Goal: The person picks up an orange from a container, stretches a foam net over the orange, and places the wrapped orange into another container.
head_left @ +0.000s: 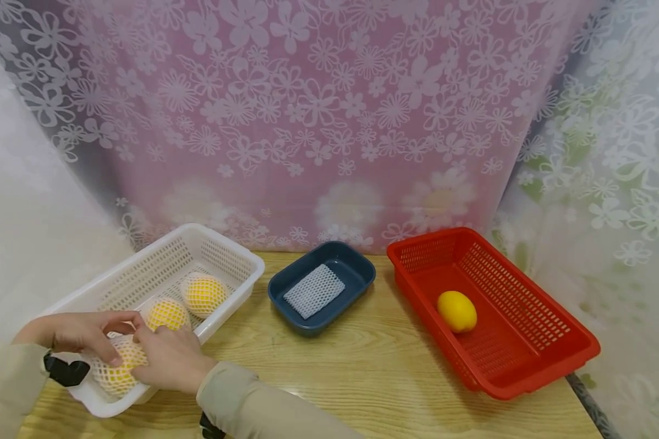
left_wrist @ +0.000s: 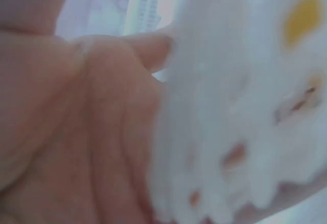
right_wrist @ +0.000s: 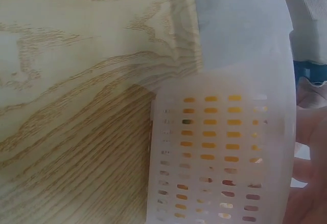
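Both hands work at a yellow fruit in a white foam net [head_left: 115, 369] at the near end of the white basket [head_left: 225, 245]. My left hand [head_left: 85, 335] holds this fruit from the left, thumb and fingers around the netting. From the right, my right hand [head_left: 172, 356] grips the same netted fruit. Close up in the left wrist view, the foam net [left_wrist: 219, 106] lies against the palm, with yellow showing through its holes. Two more netted yellow fruits, one middle [head_left: 167, 314] and one farther [head_left: 205, 296], lie in the basket. The basket's slotted wall [right_wrist: 219, 170] largely hides the right hand in the right wrist view.
A dark blue tray [head_left: 357, 268] at the middle of the wooden table [head_left: 329, 378] holds a flat white foam net [head_left: 314, 291]. To the right stands a red basket [head_left: 527, 329] with one bare yellow fruit [head_left: 457, 311] inside. Flowered curtains [head_left: 329, 122] hang behind.
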A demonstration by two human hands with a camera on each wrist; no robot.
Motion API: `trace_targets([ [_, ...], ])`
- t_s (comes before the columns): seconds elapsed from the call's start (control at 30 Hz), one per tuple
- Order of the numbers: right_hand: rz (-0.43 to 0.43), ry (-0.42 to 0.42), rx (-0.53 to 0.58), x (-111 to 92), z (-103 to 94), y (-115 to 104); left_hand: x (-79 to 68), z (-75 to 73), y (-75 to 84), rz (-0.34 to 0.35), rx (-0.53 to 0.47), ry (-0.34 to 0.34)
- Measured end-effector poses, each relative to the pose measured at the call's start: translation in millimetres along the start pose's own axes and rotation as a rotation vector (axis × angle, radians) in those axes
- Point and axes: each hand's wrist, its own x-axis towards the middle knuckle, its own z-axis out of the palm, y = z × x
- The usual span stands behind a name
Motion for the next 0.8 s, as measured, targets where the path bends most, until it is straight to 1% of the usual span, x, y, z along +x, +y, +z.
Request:
trace_targets([
  [0.07, -0.010, -0.002, 0.007, 0.7, -0.7, 1.0, 1.7, 5.3, 4.9, -0.020, 0.049, 0.034],
  [0.23, -0.038, 0.018, 0.012, 2.4, -2.8, 2.9, 7.8, 16.8, 13.6, -0.040, 0.153, 0.103],
  [0.3, -0.040, 0.031, 0.022, 3.2, -3.8, 3.3, 8.9, 18.0, 15.4, -0.040, 0.203, 0.128],
  [0.37, -0.030, 0.035, 0.030, 4.7, -4.2, 3.6, 8.4, 16.7, 15.9, -0.046, 0.229, 0.142],
  [0.43, -0.006, 0.019, 0.045, 6.8, -4.5, 2.7, 6.8, 13.5, 14.7, -0.053, 0.217, 0.135],
  [0.5, 0.021, -0.004, 0.049, 8.9, -4.7, 1.0, 5.0, 9.9, 11.4, -0.060, 0.178, 0.113],
  [0.67, 0.074, -0.068, 0.011, 11.9, -3.5, -5.5, 3.9, 4.7, 2.3, -0.072, 0.094, 0.077],
  [0.8, 0.083, -0.076, -0.027, 11.3, -2.6, -8.7, 6.7, 6.4, 0.3, -0.102, 0.087, 0.093],
])
